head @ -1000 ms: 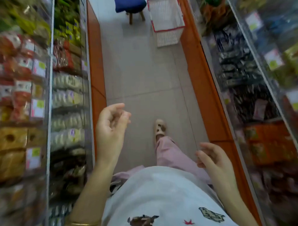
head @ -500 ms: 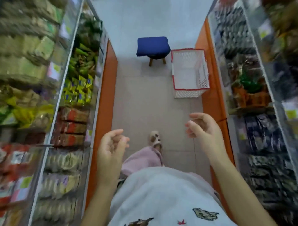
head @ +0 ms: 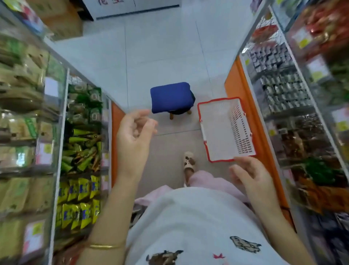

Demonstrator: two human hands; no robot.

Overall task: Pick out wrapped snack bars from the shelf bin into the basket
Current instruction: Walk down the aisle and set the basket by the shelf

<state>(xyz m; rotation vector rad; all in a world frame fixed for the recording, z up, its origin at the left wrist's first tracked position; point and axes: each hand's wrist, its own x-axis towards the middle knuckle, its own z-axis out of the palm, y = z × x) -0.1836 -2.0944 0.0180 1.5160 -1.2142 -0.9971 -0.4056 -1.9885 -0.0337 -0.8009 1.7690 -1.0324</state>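
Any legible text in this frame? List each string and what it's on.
Nothing reads cleanly.
Red characters on white cabinet: cut off at the frame top, unreadable.
Shelf price tags: blurred.
Yellow packets: blue label print too small.
Green packets: round marks blurred.
Basket: no text visible.

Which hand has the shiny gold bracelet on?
The left hand: a thin gold bangle circles its wrist. The right hand, the one by the basket, has a bare wrist.
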